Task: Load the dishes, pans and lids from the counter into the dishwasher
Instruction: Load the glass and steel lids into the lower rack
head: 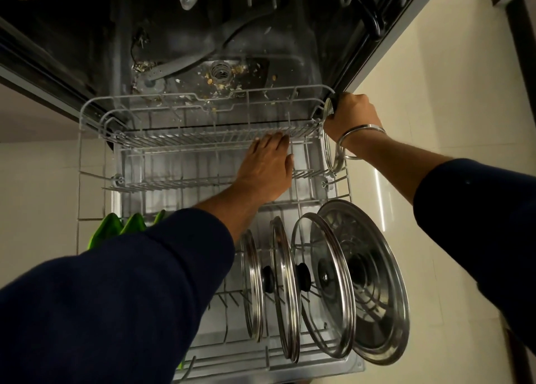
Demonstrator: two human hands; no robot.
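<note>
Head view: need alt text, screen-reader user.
A person's right hand grips a glass lid by its knob at the right edge of a pulled-out dishwasher rack, while the left hand lies flat on the rack's tines. Four more lids stand on edge nearer the camera.

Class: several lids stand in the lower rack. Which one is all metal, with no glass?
The rightmost lid, at the rack's outer edge: solid ridged steel, while the three lids to its left are glass with steel rims.

left hand (268,163) flat, right hand (352,115) gripping
</note>
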